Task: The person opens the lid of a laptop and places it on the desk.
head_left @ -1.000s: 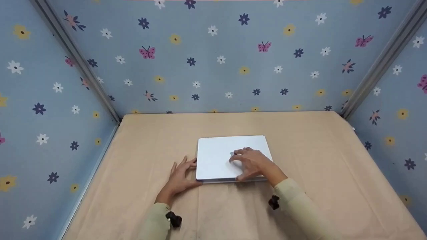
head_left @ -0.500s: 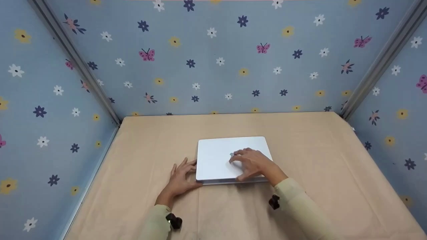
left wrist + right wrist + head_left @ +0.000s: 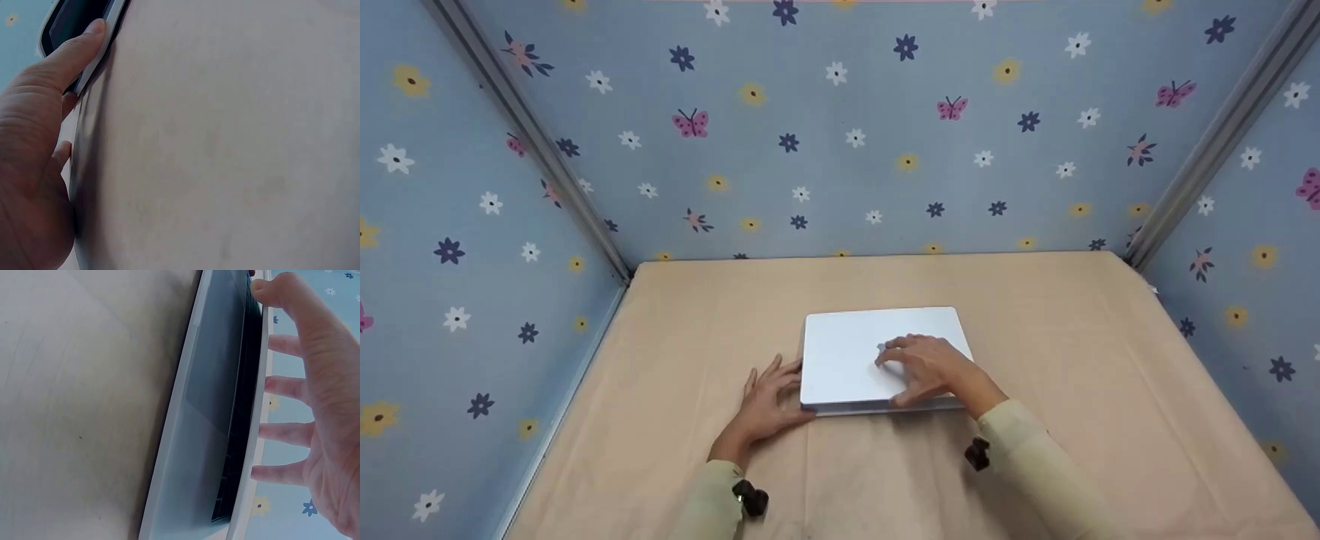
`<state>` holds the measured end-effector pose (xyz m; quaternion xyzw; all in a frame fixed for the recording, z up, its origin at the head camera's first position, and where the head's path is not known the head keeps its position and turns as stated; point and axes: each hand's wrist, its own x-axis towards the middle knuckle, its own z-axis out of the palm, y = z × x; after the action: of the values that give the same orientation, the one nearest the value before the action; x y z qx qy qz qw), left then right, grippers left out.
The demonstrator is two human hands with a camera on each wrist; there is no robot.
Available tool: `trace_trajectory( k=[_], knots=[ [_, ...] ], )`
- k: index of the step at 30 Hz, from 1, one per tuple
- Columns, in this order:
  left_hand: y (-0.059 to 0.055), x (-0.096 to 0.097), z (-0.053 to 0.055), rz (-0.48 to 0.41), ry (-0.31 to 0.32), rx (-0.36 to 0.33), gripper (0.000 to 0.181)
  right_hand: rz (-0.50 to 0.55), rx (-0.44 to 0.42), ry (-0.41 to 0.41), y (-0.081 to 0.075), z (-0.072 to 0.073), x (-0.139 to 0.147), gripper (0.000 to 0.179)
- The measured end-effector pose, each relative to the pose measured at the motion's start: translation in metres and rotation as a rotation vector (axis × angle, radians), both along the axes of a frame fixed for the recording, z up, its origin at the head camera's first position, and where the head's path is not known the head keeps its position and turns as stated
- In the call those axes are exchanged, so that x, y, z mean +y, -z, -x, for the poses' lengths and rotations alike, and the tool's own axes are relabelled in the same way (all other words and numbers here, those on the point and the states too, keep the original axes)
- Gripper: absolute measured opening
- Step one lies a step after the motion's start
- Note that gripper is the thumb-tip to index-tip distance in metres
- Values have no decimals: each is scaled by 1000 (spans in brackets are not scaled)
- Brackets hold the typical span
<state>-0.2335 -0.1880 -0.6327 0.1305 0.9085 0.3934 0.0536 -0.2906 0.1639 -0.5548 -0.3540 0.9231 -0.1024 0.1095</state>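
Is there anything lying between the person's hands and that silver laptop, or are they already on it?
Nothing visible is in the way. The right hand already lies on the laptop lid, thumb at the front edge, which is parted a crack. The left hand rests on the table, thumb against the laptop's left edge.

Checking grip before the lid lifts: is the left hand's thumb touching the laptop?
Touching. The left wrist view shows the left hand with its thumb tip pressed against the silver laptop at its edge.
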Motion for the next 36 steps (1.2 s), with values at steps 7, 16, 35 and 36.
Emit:
trace_trajectory(
  k=[7,16,35,36],
  knots=[
    [0,-1,1,0,-1,-4,57,-7,-2,8,0,0,-2,71],
    [-2,1,0,21,9,6,56,-7,37,3,-2,0,-1,70],
    [2,2,1,25,-5,32,52,-65,77,-11,-8,1,-3,70],
    [1,2,1,25,-5,31,52,-66,75,-11,-8,1,-3,70]
  ],
)
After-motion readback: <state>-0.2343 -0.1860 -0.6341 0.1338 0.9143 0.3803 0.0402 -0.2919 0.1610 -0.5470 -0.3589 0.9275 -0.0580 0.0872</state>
